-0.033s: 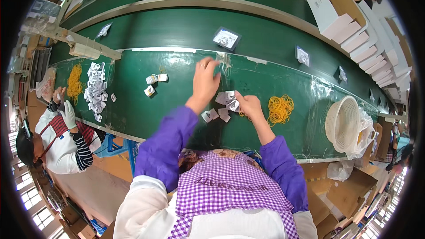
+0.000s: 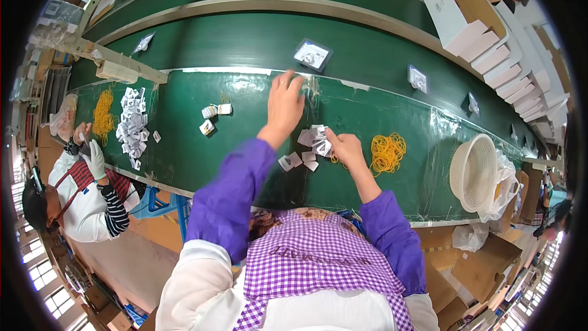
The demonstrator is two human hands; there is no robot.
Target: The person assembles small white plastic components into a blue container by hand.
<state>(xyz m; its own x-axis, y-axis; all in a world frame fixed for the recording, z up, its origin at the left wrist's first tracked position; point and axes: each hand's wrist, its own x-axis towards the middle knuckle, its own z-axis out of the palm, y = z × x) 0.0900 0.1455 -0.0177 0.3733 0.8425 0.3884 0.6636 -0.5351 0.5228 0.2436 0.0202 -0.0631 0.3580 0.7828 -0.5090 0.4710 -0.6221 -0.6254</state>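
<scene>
My left hand (image 2: pixel 284 107) is raised over the green table, its fingers stretched forward and slightly apart. Its fingertips come close to a flat clear packet (image 2: pixel 312 55) with a white printed insert, on the green strip just beyond; a small gap shows between them. Farther right, my right hand (image 2: pixel 346 149) pinches white paper slips (image 2: pixel 320 141) between thumb and fingers, low over the table. Several loose white slips (image 2: pixel 290 161) lie in front of it. An orange-yellow rubber band (image 2: pixel 334 159) shows partly beneath the right hand.
A heap of yellow rubber bands (image 2: pixel 388 152) lies to the right, before a white plastic basket (image 2: pixel 473 173). Bundled white slips (image 2: pixel 207 127) sit on the left. Beyond them, a co-worker (image 2: pixel 82 196) works near a pile of slips (image 2: pixel 131 125). More packets (image 2: pixel 418 78) lie on the far strip.
My left hand has shifted slightly forward, towards the flat packet, and its fingers look more spread. My right hand stays in place with the paper slips. The packets on the strip have moved slightly left.
</scene>
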